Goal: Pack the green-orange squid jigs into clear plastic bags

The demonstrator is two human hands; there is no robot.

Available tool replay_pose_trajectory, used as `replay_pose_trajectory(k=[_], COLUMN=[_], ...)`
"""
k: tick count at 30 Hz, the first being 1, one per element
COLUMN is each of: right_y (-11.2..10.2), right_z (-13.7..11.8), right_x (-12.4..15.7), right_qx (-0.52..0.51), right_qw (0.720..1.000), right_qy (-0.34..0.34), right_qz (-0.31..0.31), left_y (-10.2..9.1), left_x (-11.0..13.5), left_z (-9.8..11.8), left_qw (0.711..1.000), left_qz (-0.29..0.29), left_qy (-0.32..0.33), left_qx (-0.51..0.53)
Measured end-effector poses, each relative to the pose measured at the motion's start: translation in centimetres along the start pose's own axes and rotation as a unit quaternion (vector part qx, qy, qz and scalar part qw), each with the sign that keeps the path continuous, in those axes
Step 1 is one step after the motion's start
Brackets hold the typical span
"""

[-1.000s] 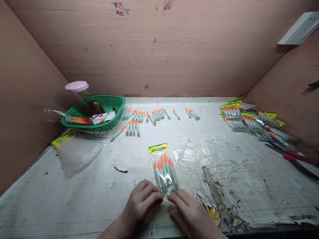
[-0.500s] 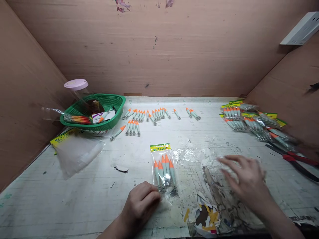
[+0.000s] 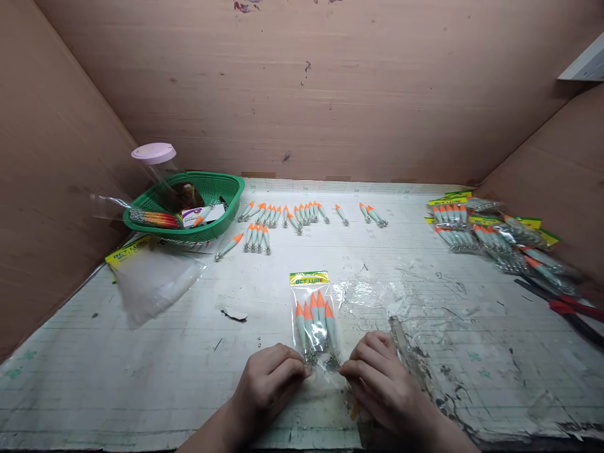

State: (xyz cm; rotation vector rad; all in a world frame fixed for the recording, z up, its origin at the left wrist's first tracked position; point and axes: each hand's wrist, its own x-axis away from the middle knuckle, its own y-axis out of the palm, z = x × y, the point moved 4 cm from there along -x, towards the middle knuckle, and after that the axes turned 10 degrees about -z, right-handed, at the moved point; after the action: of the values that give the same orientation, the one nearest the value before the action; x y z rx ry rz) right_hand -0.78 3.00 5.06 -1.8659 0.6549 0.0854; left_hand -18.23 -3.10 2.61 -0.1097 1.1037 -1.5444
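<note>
A clear plastic bag (image 3: 309, 294) with a yellow-green header lies flat in front of me, holding several orange-tipped pale squid jigs (image 3: 321, 318) with their hooks toward me. My left hand (image 3: 268, 384) is closed, fingertips pinching the bag's lower left corner. At the lower right corner my right hand (image 3: 384, 380) is closed too, its thumb and fingers pressed together on the bag's edge. The clear film between the hands is hard to make out. Farther back, loose squid jigs (image 3: 257, 238) lie in rough rows.
On the left stands a green basket (image 3: 231, 204) with a pink-lidded jar (image 3: 153, 153). Unfilled header bags (image 3: 151, 283) lie below it. Filled packs (image 3: 491, 236) are piled at right, near red-and-black pliers (image 3: 561, 307). Board walls (image 3: 330, 126) enclose the worktop.
My right hand has come left from the bare right side and closed at the bag's lower right corner. My left hand stays at the lower left corner. The view has shifted slightly.
</note>
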Motion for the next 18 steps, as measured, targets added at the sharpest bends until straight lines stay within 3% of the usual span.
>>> replay_pose_trajectory(k=[6, 11, 15, 18], right_y=[2.0, 2.9, 1.5, -1.4], right_z=[-1.2, -1.4, -1.3, 1.3], right_x=[-1.2, -2.1, -1.7, -0.1], right_qx=[0.069, 0.06, -0.013, -0.129], right_qw=[0.996, 0.996, 0.999, 0.991], right_qy=[-0.057, -0.066, -0.037, 0.041], right_qz=[-0.026, -0.004, 0.012, 0.0], left_y=[0.1, 0.2, 0.3, 0.2], left_x=[0.0, 0.0, 0.3, 0.4], left_z=[0.0, 0.1, -0.2, -0.4], left_qw=[1.0, 1.0, 1.0, 1.0], left_qz=[0.003, 0.0, 0.004, 0.003], left_qy=[-0.007, 0.006, -0.009, -0.014], left_qx=[-0.005, -0.008, -0.001, 0.003])
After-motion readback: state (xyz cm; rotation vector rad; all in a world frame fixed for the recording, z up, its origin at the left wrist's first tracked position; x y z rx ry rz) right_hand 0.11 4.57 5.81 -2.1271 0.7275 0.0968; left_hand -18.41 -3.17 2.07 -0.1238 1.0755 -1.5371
